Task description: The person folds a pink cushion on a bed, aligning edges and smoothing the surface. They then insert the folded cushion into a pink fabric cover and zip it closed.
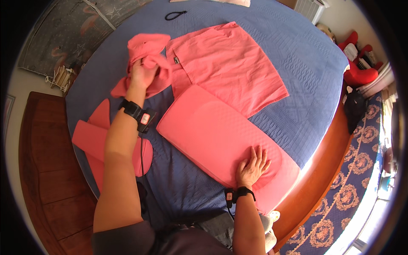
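My left hand (143,75) grips a bunched pink fabric piece (148,44), held over the far left part of the blue quilted bedcover (296,92). My right hand (253,167) rests palm down, fingers spread, on a large pink rectangular cushion (210,130) lying at a slant before me. Beyond the cushion a pink cloth (226,63) is spread out, wrinkled, with a small dark tag near its left side. Left of the cushion, several pink padded pieces (89,137) overlap on the bed, partly hidden by my left forearm.
A black braided loop (175,15) lies on the far bedcover. A wooden headboard (54,165) stands at the left. To the right run the wooden bed edge (306,194) and a dark patterned curtain (346,200). Red items (360,75) are piled at far right.
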`<action>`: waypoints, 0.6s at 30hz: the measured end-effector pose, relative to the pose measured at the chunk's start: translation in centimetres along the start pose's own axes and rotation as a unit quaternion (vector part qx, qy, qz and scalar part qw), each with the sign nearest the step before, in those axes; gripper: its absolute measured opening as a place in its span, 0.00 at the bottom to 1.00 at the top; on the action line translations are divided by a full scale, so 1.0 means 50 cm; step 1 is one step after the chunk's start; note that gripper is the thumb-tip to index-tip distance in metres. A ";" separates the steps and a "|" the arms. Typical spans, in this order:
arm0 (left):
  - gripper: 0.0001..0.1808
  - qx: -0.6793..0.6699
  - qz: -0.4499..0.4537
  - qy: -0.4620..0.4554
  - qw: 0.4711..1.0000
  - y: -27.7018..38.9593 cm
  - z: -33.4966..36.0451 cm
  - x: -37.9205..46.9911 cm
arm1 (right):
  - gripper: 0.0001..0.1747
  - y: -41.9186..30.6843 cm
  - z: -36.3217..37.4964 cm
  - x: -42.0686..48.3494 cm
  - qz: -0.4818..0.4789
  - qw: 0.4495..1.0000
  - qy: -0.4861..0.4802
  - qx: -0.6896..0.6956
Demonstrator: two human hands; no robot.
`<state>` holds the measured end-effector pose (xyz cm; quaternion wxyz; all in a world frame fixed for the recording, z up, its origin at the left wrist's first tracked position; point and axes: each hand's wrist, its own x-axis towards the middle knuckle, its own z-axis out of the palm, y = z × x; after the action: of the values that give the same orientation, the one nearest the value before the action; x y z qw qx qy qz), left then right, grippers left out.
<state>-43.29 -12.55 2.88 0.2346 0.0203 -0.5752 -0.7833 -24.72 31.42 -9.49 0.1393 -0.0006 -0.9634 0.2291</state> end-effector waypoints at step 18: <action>0.37 0.739 0.093 0.319 0.587 0.164 -0.493 -0.411 | 0.30 0.013 0.000 0.004 -0.018 1.000 0.010 -0.020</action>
<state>-14.76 -28.34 -2.87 0.3787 0.3815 -0.8432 -0.0063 -24.94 32.03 -9.75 0.1531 0.0112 -0.9662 0.2071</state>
